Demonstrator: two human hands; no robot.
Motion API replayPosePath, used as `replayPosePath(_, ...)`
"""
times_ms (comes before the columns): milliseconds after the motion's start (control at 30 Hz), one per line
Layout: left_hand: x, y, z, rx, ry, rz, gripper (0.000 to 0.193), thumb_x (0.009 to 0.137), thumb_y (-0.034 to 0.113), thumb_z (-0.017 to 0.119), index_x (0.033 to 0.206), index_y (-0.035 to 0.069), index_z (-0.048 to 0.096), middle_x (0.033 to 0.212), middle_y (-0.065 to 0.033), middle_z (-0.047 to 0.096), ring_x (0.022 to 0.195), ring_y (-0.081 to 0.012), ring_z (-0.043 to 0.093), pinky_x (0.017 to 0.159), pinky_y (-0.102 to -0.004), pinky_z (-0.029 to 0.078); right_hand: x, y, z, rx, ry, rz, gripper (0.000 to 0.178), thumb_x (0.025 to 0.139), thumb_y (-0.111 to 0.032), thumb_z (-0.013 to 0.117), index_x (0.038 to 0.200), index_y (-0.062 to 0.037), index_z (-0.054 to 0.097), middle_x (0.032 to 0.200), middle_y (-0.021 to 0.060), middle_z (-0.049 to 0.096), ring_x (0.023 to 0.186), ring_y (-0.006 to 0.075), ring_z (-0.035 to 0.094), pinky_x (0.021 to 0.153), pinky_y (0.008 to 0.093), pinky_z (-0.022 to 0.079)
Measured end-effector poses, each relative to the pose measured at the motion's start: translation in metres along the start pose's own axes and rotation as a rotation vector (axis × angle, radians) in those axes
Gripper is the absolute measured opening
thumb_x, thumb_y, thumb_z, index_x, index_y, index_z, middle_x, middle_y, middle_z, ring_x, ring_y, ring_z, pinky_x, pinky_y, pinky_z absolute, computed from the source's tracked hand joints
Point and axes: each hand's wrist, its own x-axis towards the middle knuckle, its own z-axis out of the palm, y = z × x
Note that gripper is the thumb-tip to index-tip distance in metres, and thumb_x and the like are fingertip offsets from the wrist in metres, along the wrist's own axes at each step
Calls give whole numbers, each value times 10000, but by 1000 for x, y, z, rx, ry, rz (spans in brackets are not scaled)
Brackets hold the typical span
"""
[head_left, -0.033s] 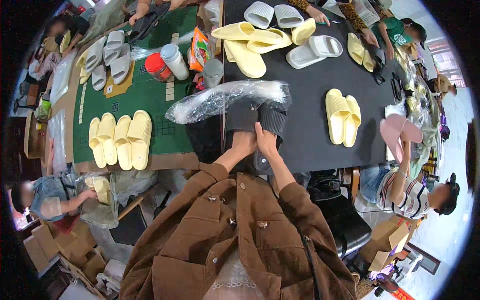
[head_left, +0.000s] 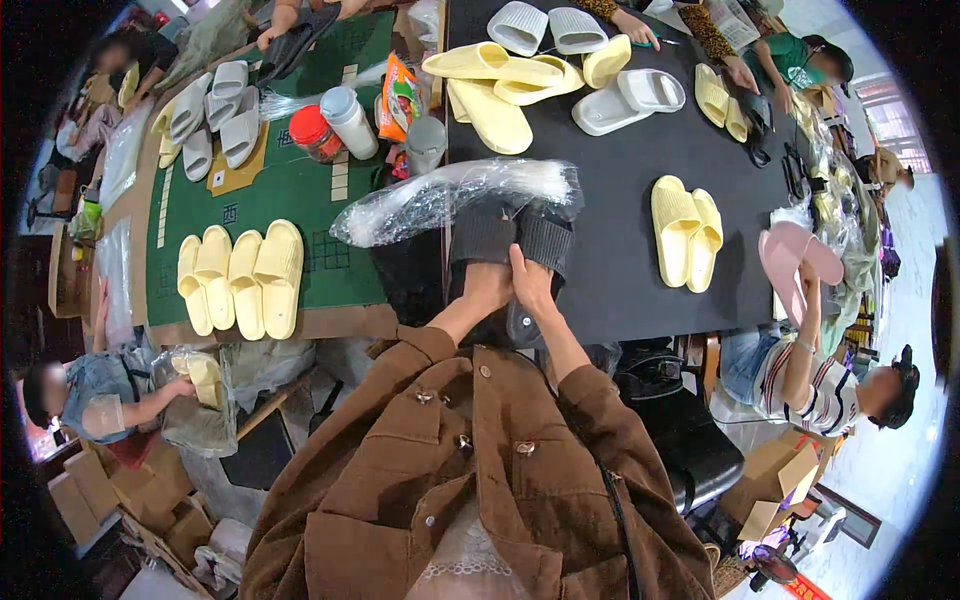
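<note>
A pair of black slippers with ribbed straps is at the table's front edge, right before me. My left hand (head_left: 487,285) grips the left black slipper (head_left: 482,237), its fingers tucked out of sight under the strap. On the right black slipper (head_left: 545,243) is my right hand (head_left: 531,280), the thumb lying along the strap's inner side and the other fingers mostly hidden. Just beyond the toes, touching or nearly so, lies a clear plastic bundle of thin white strands (head_left: 455,200).
Yellow slippers (head_left: 240,280) line the green mat at left; another yellow pair (head_left: 687,235) sits at right. Farther off are a yellow pile (head_left: 500,90), white slippers (head_left: 630,100), a red-lidded jar (head_left: 316,133) and a bottle (head_left: 349,123). Co-workers handle slippers around the table, including pink ones (head_left: 790,265).
My hands and the black slippers stay put. The pink slippers in the co-worker's hand at right have shifted slightly, and the dark slippers held at the far left have turned a little.
</note>
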Motion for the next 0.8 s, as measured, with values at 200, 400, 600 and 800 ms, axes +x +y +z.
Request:
replayPosePath(200, -35, 1, -19, -166, 82, 56, 579, 759, 299, 623, 1228, -18, 504, 1279, -273, 472, 1188, -441, 430, 1014, -480, 317, -40, -2, 32, 16, 105, -37, 657, 954, -505, 283, 1115, 64, 570, 1179, 313, 517, 1160, 456, 444, 1041, 504, 231)
replayPosePath(400, -47, -6, -20, -167, 131, 117, 720, 807, 298, 587, 1418, 37, 310, 1395, -232, 386, 1262, -427, 375, 1047, -470, 295, -50, -10, 45, 55, 240, -72, 641, 966, -472, 308, 1182, 88, 535, 1268, 319, 477, 1217, 469, 390, 1056, 514, 208)
replayPosePath(600, -42, 2, -16, -165, 267, 61, 614, 848, 290, 544, 1384, 41, 378, 1358, -199, 433, 1259, -385, 388, 1059, -465, 275, -52, -6, 42, 49, 186, -73, 647, 970, -477, 298, 1104, 90, 579, 1176, 319, 537, 1126, 471, 464, 1001, 524, 268)
replayPosePath(800, -41, 3, -11, -98, 337, 30, 579, 826, 265, 553, 1353, 53, 438, 1316, -187, 476, 1219, -385, 424, 1036, -473, 294, -56, -2, 29, -25, -37, -58, 584, 960, -463, 354, 1065, 65, 580, 1093, 310, 570, 1069, 469, 488, 968, 519, 298)
